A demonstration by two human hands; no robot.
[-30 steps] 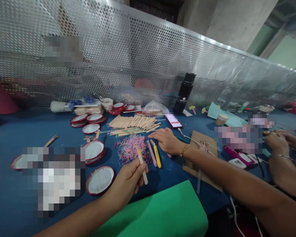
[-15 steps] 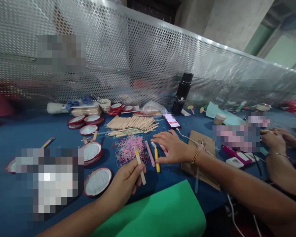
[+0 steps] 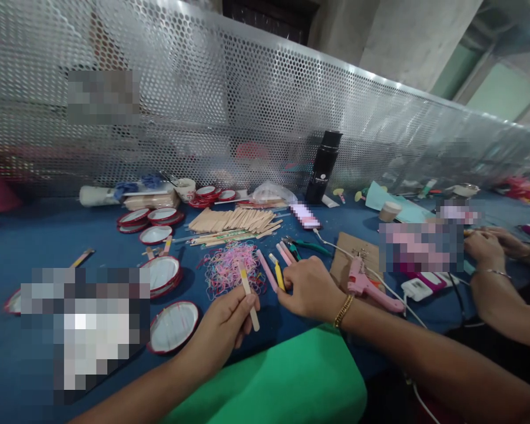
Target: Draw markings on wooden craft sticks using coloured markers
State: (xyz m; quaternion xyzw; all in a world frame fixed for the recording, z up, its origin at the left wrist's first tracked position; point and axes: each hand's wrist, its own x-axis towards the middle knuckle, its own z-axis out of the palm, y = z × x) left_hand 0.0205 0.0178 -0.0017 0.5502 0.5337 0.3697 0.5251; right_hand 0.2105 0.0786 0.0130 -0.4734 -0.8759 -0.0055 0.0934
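My left hand (image 3: 234, 312) pinches a flat wooden craft stick (image 3: 248, 297) with a yellow band near its upper end, tilted over the table. To its right, my right hand (image 3: 311, 287), wearing a gold bracelet, has its fingers curled at the lower part of a yellow pen-like tool (image 3: 278, 274) with a pale tip. Pink sticks (image 3: 268, 270) and green-handled pliers (image 3: 309, 245) lie around that hand. Just beyond the left hand spreads a pile of pink and multicoloured rubber bands (image 3: 232, 265).
Wooden sticks (image 3: 234, 221) lie behind the bands. Red-rimmed round lids (image 3: 174, 327) stand at left. A pink glue gun (image 3: 366, 282) rests on cardboard at right, its cable nearby. Green material (image 3: 282, 383) covers the front edge. A co-worker's hands (image 3: 486, 250) are far right.
My right hand has lowered and its fingers have closed at the yellow tool. The glue gun and pliers now show more fully. My left hand still holds the craft stick.
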